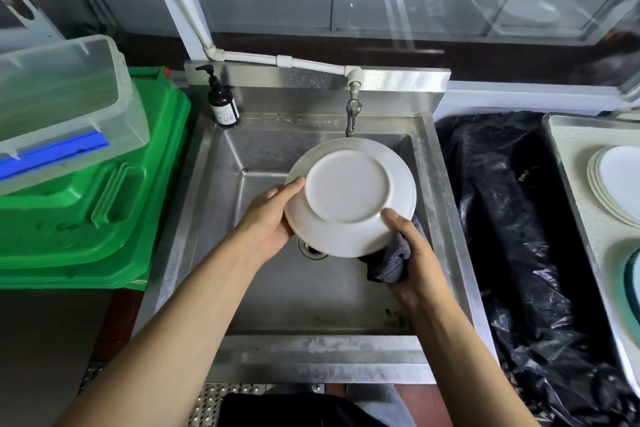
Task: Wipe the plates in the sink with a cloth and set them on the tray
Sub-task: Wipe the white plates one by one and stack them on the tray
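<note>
White plate [349,196] held over the steel sink [221,163], underside up toward the camera, tilted, just below the tap [352,113]. Left hand [268,222] gripping its left rim, thumb curled over the back, other fingers hidden beneath. Right hand [414,253] pinching the lower right rim, thumb on the back, fingers clamped on a dark grey cloth [394,258] bunched under the plate's edge. Tray [568,184] at far right, well apart, bearing stacked white plates [613,184]. Black plastic sheeting [502,218] between sink and tray. Brown pump bottle [223,104] on the sink's back left corner.
</note>
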Demonstrator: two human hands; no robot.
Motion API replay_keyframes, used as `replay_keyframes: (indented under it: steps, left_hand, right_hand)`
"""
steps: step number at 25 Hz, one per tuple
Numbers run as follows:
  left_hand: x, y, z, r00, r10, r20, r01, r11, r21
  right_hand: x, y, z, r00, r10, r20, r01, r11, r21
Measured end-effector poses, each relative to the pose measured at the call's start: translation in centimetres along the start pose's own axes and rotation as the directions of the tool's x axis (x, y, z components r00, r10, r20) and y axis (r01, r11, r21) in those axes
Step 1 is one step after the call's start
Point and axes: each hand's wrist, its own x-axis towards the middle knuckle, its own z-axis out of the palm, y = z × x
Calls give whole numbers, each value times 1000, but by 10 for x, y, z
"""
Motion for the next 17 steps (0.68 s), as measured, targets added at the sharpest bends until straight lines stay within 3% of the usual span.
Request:
replay_keyframes:
  steps: [4, 8, 11, 13, 15, 17]
  left_hand:
    - [-8, -5, 4, 990, -13, 139, 38, 983, -180]
    - [-9, -2, 7, 982, 67, 174, -37, 984, -172]
    - [-9, 1, 6, 985, 93, 144, -74, 989, -129]
    - [-10, 3, 2, 988, 99, 117, -88, 992, -95]
    - [-13, 5, -2, 989, 120, 88, -114, 991, -68]
    - [-21, 4, 1, 987, 149, 67, -146, 988, -47]
  right_hand:
    - [-2, 4, -4, 999, 39, 13, -39, 999, 1]
    - [-4, 3, -4, 999, 38, -1, -38, 984, -174]
    - [3, 13, -11, 973, -42, -228, -44, 932, -359]
    - [13, 19, -18, 915, -72, -397, -82, 930, -358]
    - [22, 20, -23, 833, -211, -511, -58, 886, -460]
    - [24, 12, -20, 795, -410, -447, 44, 774, -631]
